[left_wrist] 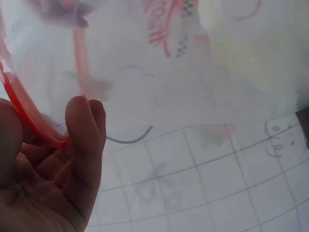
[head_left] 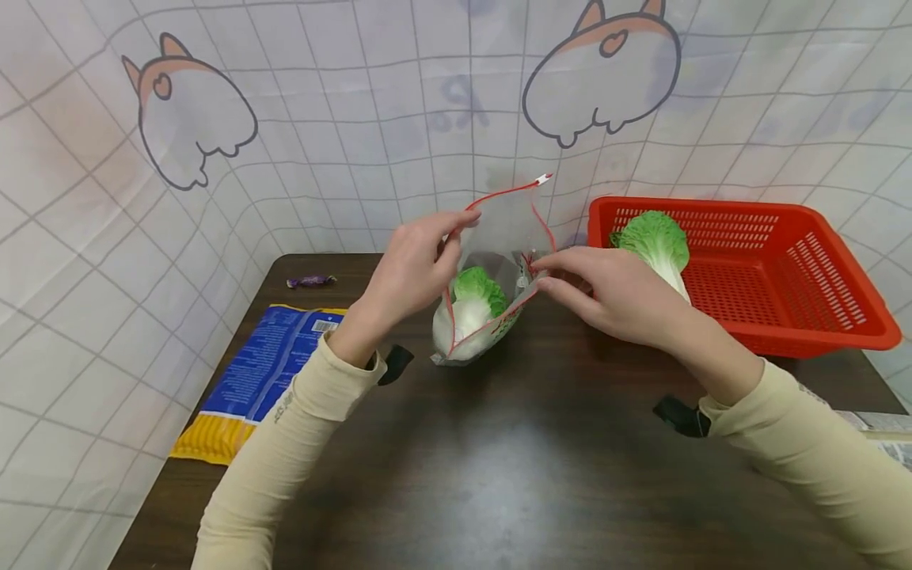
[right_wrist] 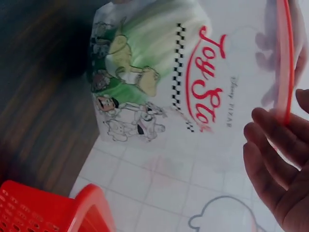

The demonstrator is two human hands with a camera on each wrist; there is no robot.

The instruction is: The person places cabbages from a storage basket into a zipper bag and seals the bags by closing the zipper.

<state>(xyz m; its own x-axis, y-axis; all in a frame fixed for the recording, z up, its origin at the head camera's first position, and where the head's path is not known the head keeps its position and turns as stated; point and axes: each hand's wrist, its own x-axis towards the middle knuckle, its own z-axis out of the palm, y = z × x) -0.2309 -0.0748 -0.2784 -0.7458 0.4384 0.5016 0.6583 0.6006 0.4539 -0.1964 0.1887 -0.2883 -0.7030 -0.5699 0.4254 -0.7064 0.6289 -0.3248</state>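
A clear zip bag [head_left: 509,218] with red edging stands with its mouth spread wide between both hands. Inside it lies a small green-and-white cabbage [head_left: 477,305], seen through the printed side [right_wrist: 203,82] in the right wrist view. My left hand [head_left: 416,257] pinches the red edge on the left; the left wrist view has that red strip [left_wrist: 29,106] between thumb and fingers. On the opposite side, my right hand [head_left: 613,289] pinches the edge between thumb and fingertips. A white slider [head_left: 544,180] sits at the bag's far top corner.
To the right stands a red plastic basket [head_left: 712,204] with another cabbage [head_left: 651,241] in it. A blue-and-yellow packet [head_left: 264,364] lies at the left, below a small purple wrapped piece [head_left: 311,281]. Behind the dark table [head_left: 499,475] hangs a checked curtain [head_left: 342,119].
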